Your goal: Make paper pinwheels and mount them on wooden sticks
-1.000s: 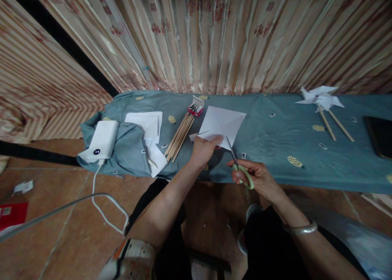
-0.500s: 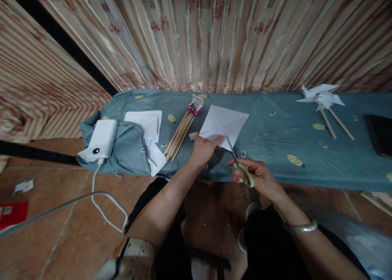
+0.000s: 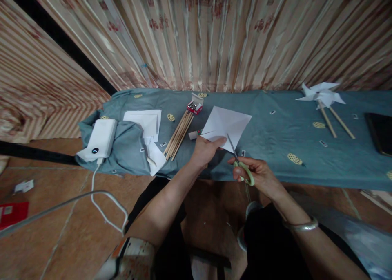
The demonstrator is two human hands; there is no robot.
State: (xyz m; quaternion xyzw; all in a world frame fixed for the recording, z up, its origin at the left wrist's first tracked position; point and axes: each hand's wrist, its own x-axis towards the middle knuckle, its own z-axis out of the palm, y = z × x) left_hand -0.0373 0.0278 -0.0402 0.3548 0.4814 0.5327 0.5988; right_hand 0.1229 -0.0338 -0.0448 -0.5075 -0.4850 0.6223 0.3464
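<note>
My left hand grips a white paper square by its near edge, thumb on top and fingers underneath. A slit runs into the sheet from its left corner. In my right hand is a pair of scissors with pale green handles; their blades lie at the paper's near corner, to the right of my left thumb. Partly under the sheet's left side sits a small white tube-like item. Thin wooden sticks lie in a bundle to the left, below a small red box of metal pins.
Two white paper pinwheels on sticks lie at the right, near a dark phone-like device. Stacked white paper and a white power bank with a cable are at the left. A curtain hangs behind the cloth-covered table.
The paper has shifted and turned slightly to the right with my left hand, showing more of the small tube-like item. The scissors stay at the near corner.
</note>
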